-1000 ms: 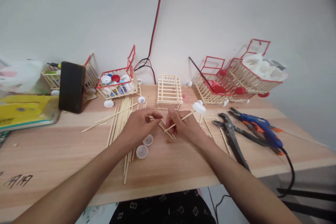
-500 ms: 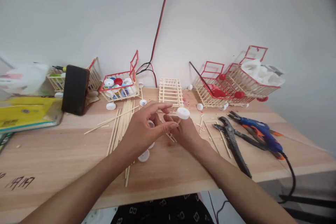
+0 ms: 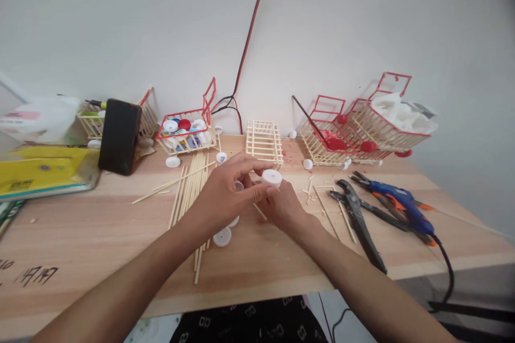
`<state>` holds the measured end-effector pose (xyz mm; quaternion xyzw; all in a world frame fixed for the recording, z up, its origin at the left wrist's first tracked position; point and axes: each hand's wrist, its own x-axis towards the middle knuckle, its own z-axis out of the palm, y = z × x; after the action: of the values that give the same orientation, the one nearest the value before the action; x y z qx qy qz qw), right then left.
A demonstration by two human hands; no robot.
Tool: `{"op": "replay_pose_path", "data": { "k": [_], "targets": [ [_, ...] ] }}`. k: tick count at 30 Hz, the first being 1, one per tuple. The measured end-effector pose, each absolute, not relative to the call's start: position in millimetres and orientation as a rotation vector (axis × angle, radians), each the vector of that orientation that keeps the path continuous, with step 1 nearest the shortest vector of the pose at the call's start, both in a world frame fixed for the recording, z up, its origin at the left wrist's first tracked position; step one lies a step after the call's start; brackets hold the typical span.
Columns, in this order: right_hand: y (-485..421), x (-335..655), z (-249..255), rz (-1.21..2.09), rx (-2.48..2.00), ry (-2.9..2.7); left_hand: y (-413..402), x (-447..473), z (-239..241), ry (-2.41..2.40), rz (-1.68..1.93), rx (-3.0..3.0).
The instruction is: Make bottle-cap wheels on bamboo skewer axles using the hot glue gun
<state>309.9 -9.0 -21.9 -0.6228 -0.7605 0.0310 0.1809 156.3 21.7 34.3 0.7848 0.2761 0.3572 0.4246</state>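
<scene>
Over the front middle of the table, my two hands are close together around a white bottle cap (image 3: 272, 177). My left hand (image 3: 231, 187) has its thumb and forefinger on either side of the cap. My right hand (image 3: 284, 206) is closed just below, its fingers round the thin wooden stick that bears the cap; most of that stick is hidden. Another length of stick (image 3: 259, 212) shows beneath the hands. Loose white caps (image 3: 222, 237) lie beside my left wrist, partly covered, next to a bundle of thin wooden sticks (image 3: 189, 187).
A ladder-like stick panel (image 3: 264, 142) leans at the wall. Small stick carts with red trim (image 3: 187, 136) stand left and right (image 3: 328, 139), some filled. Pliers (image 3: 360, 225) and a blue glue gun (image 3: 396, 203) lie right. A phone (image 3: 119, 136) stands left near a yellow packet (image 3: 46, 171).
The cap has come slightly left and down, into my left thumb and forefinger, which were apart from it before. The stick under it has gone out of sight. The view has shifted slightly.
</scene>
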Motion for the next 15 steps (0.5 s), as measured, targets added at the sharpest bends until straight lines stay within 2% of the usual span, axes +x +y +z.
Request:
{"op": "replay_pose_path", "data": {
  "k": [15],
  "targets": [
    [-8.9,309.3,-25.7,0.102,-1.789,-2.109,23.3,156.8,31.6,0.677,0.875,1.916]
  ]
}}
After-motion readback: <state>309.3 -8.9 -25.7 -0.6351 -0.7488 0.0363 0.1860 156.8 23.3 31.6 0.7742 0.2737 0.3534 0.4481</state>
